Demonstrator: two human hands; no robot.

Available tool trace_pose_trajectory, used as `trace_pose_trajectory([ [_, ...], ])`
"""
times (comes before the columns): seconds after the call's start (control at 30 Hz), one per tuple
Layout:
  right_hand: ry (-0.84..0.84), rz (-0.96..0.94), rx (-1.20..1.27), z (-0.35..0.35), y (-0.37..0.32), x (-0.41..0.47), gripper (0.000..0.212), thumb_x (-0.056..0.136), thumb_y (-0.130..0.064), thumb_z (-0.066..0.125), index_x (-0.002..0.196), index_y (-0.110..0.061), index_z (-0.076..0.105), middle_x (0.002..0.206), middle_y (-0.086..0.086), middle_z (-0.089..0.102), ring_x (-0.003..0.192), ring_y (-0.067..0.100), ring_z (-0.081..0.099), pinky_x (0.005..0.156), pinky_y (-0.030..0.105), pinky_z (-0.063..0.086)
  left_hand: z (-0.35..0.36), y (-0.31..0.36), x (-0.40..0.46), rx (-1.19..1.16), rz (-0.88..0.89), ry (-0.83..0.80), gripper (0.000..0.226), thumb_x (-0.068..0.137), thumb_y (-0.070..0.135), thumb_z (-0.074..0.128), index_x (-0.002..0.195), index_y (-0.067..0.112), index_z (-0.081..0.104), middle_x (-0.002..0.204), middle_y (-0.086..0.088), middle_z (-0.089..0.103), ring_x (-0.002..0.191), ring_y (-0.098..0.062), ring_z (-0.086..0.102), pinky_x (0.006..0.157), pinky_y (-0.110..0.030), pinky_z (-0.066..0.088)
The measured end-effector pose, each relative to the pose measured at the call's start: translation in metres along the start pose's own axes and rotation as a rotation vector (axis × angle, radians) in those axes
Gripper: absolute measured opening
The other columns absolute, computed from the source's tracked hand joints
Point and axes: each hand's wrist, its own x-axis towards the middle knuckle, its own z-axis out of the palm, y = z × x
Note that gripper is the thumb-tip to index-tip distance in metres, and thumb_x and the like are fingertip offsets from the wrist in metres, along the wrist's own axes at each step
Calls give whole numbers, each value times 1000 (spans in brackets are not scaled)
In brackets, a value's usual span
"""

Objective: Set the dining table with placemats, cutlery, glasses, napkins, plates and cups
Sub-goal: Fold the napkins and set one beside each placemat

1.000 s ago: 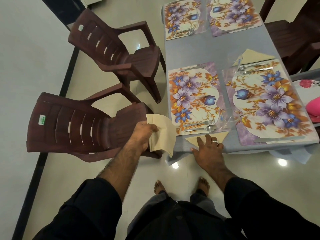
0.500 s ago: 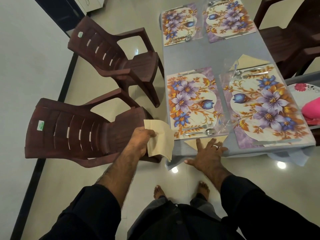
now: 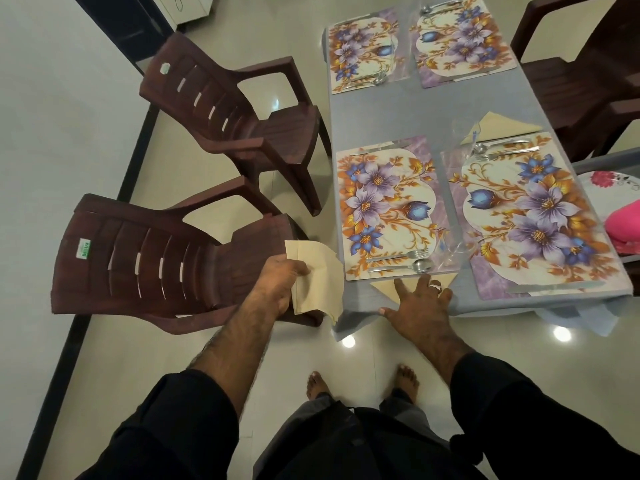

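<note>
My left hand (image 3: 277,285) is shut on a stack of beige napkins (image 3: 317,275), held just left of the table's near corner. My right hand (image 3: 420,306) lies flat with fingers spread on a folded beige napkin (image 3: 384,287) at the table's near edge, below the near-left floral placemat (image 3: 388,209). A fork (image 3: 398,256) and spoon (image 3: 403,267) lie on that mat's near end. The near-right placemat (image 3: 533,216) has cutlery (image 3: 502,150) and another napkin (image 3: 498,124) at its far end. Two more placemats (image 3: 360,51) (image 3: 464,39) lie farther back.
Two brown plastic chairs (image 3: 149,258) (image 3: 235,112) stand left of the grey table (image 3: 398,109), the nearer one close to my left hand. Another chair (image 3: 588,74) is at the right. A floral plate (image 3: 613,181) and a pink object (image 3: 623,223) sit at the right edge.
My right hand has slid back toward the table's near edge on the folded napkin and its fingers have spread. My left hand keeps holding the napkins in much the same place.
</note>
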Motion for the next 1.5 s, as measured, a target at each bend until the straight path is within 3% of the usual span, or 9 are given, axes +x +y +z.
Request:
trace_pose_trajectory([
  [0.13, 145, -32, 35, 4, 23, -8, 84, 93, -77, 43, 157, -26, 32, 156, 14, 37, 138, 36, 43, 111, 52, 37, 2, 1, -1, -4, -5, -11, 33, 89, 3, 71, 121, 12, 70, 127, -13, 71, 116, -39, 66, 102, -64, 54],
  [0.27, 137, -72, 29, 16, 41, -11, 74, 91, -75, 43, 148, -29, 45, 152, 10, 42, 134, 34, 45, 105, 49, 41, 8, 4, -6, -2, -13, -19, 31, 92, 3, 71, 120, 14, 67, 126, -10, 67, 117, -37, 63, 104, -64, 53],
  [0.47, 127, -71, 37, 16, 35, -13, 73, 96, -74, 33, 152, -28, 40, 156, 12, 37, 137, 35, 42, 107, 50, 39, 14, 6, -10, 2, -10, -16, 33, 93, 4, 71, 123, 15, 66, 127, -10, 67, 116, -36, 63, 104, -64, 53],
  [0.7, 142, -82, 39, 14, 30, -11, 72, 97, -73, 35, 152, -27, 37, 157, 12, 36, 140, 35, 40, 109, 52, 37, 9, 5, -15, -3, 7, -15, 29, 93, 3, 70, 119, 16, 67, 126, -10, 68, 117, -37, 64, 105, -65, 52],
  [0.93, 146, -109, 17, 17, 37, -8, 70, 95, -71, 42, 151, -29, 38, 157, 11, 37, 139, 34, 42, 108, 52, 38, 3, -3, -17, -31, 26, -11, 33, 92, -1, 69, 123, 7, 70, 124, -14, 72, 115, -38, 67, 102, -62, 55],
  [1.2, 140, -87, -26, 20, 41, -13, 84, 84, -56, 66, 154, -26, 32, 158, 12, 37, 141, 35, 41, 111, 54, 35, -7, -14, -29, -71, 35, 1, 26, 93, -3, 67, 117, 7, 70, 119, -14, 72, 109, -35, 67, 90, -51, 58],
  [1.3, 135, -62, -23, 20, 40, -15, 84, 83, -54, 67, 154, -26, 31, 156, 11, 37, 140, 34, 41, 111, 54, 35, -13, -21, -34, -82, 44, 0, 24, 93, -4, 66, 114, 7, 70, 115, -14, 73, 104, -34, 68, 82, -46, 58],
  [1.5, 140, -4, -5, 13, 18, -27, 81, 88, -59, 62, 154, -24, 30, 156, 11, 38, 139, 34, 42, 110, 53, 37, -43, -34, -35, -104, 69, -23, 25, 92, -5, 66, 113, 6, 73, 115, -16, 76, 105, -37, 71, 86, -51, 60],
])
